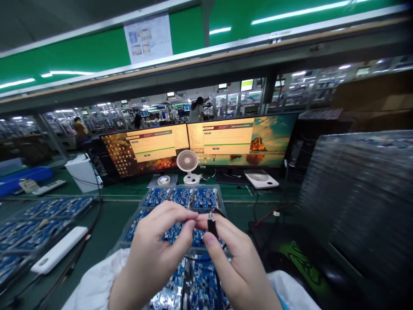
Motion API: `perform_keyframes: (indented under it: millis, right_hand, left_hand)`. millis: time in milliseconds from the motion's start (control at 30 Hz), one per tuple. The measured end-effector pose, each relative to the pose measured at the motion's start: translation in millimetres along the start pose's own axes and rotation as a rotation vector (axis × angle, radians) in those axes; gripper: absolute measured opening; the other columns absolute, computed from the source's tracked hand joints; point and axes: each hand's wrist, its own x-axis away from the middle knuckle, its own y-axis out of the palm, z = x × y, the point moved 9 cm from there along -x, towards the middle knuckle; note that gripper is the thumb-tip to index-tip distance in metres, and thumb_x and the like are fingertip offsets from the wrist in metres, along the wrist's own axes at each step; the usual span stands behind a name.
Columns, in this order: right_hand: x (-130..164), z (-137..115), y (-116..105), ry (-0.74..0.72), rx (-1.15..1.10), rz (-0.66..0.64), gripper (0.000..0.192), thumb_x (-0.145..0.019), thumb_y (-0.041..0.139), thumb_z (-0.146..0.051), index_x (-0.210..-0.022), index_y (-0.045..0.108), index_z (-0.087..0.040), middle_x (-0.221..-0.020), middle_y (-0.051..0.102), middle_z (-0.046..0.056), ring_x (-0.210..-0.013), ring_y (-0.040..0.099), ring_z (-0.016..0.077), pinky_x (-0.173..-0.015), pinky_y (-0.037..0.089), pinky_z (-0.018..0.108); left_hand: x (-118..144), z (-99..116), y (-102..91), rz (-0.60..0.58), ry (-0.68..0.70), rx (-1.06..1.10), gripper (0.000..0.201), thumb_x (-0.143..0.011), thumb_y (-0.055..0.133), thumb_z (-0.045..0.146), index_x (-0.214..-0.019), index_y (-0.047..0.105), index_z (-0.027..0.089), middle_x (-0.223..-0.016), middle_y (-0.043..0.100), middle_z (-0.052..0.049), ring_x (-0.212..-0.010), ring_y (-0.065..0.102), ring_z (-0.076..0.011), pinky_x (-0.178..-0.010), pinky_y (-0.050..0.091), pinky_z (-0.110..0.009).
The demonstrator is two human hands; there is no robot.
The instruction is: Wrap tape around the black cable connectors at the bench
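My left hand [161,239] is raised over the boards, its thumb and index finger pinched together against the tip of my right index finger. Whatever sits in that pinch is too small to make out. My right hand [237,262] has its fingers bent, the thumb pressing near a black strip [212,227] that lies across the index finger. Small red and pale wires come off the strip's upper end; whether it wraps round the finger I cannot tell. Below both hands, blue circuit boards [206,198] rest in clear plastic trays [221,202], partly hidden by my hands.
Two monitors [274,142] stand behind a small white fan [187,161]. A white device [61,249] and more boards [41,230] lie on the left. Stacked clear trays [358,193] rise at the right, beside a dark mouse mat [303,258]. Cables [93,224] cross the green bench.
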Motion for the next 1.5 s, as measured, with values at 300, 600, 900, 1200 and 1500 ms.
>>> perform_keyframes:
  millis: [300,600,900,1200,1500]
  right_hand:
    - [6,-9,1,-0.083,0.105,0.071,0.026,-0.091,0.048,-0.016,-0.109,0.066,-0.020,-0.105,0.070,0.010,-0.106,0.064,0.0242,-0.094,0.051,0.035]
    - [4,-14,5,-0.148,0.225,0.011,0.021,-0.089,0.047,-0.011,-0.098,0.064,-0.018,-0.099,0.069,0.009,-0.101,0.064,0.0219,-0.091,0.051,0.031]
    - [3,-15,8,-0.179,0.231,0.008,0.019,-0.087,0.048,-0.009,-0.094,0.063,-0.018,-0.097,0.068,0.008,-0.099,0.064,0.0219,-0.087,0.052,0.030]
    - [0,-12,9,-0.146,0.168,-0.014,0.020,-0.089,0.047,-0.011,-0.093,0.066,-0.016,-0.095,0.068,0.011,-0.097,0.063,0.0232,-0.086,0.053,0.034]
    - [3,-9,12,-0.114,0.162,-0.078,0.024,-0.091,0.046,-0.013,-0.101,0.067,-0.017,-0.103,0.067,0.010,-0.106,0.059,0.0220,-0.093,0.050,0.034]
  left_hand:
    - [-6,21,2.6,-0.044,0.171,-0.176,0.011,-0.083,0.063,0.009,-0.081,0.068,0.019,-0.075,0.068,-0.001,-0.071,0.059,-0.0153,-0.069,0.045,-0.034]
    - [-14,27,7.6,-0.141,0.207,-0.190,0.013,-0.079,0.063,0.004,-0.074,0.065,0.016,-0.071,0.064,0.000,-0.069,0.053,-0.0143,-0.071,0.038,-0.034]
    - [-14,30,12.7,-0.190,0.284,-0.296,0.015,-0.081,0.057,0.005,-0.070,0.059,0.014,-0.067,0.061,0.000,-0.065,0.052,-0.0139,-0.073,0.038,-0.035]
    - [-8,30,1.0,-0.138,0.278,-0.266,0.016,-0.080,0.056,0.002,-0.072,0.054,0.016,-0.070,0.059,0.000,-0.068,0.050,-0.0141,-0.072,0.039,-0.033]
    - [-3,8,2.2,-0.239,0.099,-0.168,0.022,-0.086,0.047,0.008,-0.067,0.047,0.019,-0.066,0.052,0.001,-0.065,0.048,-0.0139,-0.062,0.040,-0.028]
